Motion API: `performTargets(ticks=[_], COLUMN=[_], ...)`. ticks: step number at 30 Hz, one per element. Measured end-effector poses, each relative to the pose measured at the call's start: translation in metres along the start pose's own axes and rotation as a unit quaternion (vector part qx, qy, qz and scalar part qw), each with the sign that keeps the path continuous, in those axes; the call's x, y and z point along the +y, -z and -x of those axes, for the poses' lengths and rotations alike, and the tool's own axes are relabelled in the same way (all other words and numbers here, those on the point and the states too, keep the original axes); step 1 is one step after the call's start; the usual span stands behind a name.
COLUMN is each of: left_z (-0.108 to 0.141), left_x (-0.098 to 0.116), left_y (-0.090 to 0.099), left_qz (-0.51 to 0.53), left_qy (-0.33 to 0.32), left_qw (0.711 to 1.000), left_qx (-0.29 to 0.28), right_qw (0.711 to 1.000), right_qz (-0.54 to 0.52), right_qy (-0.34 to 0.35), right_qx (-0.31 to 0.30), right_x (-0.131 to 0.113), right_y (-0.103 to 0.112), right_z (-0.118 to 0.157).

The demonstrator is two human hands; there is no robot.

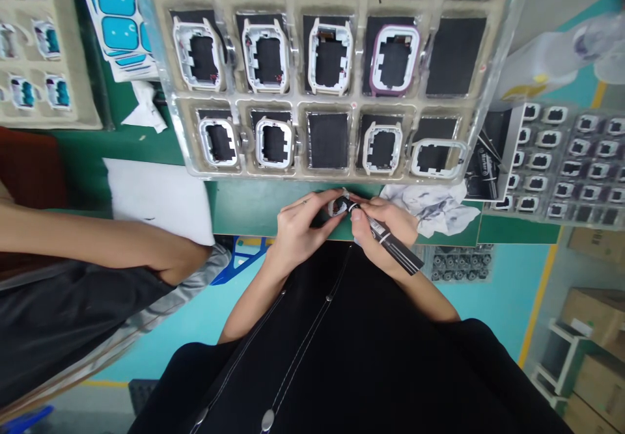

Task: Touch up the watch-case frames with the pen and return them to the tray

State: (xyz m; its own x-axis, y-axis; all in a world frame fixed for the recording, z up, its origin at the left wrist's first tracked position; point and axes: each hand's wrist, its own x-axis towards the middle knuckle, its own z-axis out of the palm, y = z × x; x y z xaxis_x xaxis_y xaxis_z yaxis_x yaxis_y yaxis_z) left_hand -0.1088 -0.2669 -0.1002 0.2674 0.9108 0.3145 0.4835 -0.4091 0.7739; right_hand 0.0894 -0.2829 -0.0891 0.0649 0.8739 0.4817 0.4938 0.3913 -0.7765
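At the near edge of the green table, my left hand (301, 226) grips a small watch case frame (338, 207), mostly hidden by the fingers. My right hand (385, 226) is closed around a black marker pen (398, 252), its tip end meeting the frame. Just beyond both hands lies a clear plastic tray (325, 178) with compartments on dark pads. Several white watch case frames (266, 55) sit in it, along with a purple-edged one (395, 60). One white frame (438, 159) rests askew in the near right compartment.
Crumpled white paper (432, 207) lies right of my hands, beside a box of markers (486, 167). Another frame tray (566, 161) and a plastic bottle (541, 63) stand further right. At left are a white cloth (159, 200), blue stickers (117, 14) and a co-worker's arm (97, 235).
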Motion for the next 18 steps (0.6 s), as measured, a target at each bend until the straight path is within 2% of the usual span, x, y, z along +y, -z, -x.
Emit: performTargets(ticks=[8, 13, 18], left_z=[0.0001, 0.0000, 0.0001], left_x=[-0.0001, -0.0006, -0.0011], left_y=[-0.0007, -0.0014, -0.0011], left_qz=[0.008, 0.009, 0.015], left_qy=[0.000, 0.005, 0.011], left_qw=[1.000, 1.000, 1.000], left_qx=[0.003, 0.006, 0.001], right_qw=[1.000, 1.000, 1.000], right_qz=[-0.007, -0.019, -0.017], right_qy=[0.008, -0.015, 0.001], right_qx=[0.000, -0.008, -0.006], right_x=[0.0013, 0.0003, 0.0008], right_y=[-0.0017, -0.0007, -0.0017], right_z=[0.0020, 0.0017, 0.0014])
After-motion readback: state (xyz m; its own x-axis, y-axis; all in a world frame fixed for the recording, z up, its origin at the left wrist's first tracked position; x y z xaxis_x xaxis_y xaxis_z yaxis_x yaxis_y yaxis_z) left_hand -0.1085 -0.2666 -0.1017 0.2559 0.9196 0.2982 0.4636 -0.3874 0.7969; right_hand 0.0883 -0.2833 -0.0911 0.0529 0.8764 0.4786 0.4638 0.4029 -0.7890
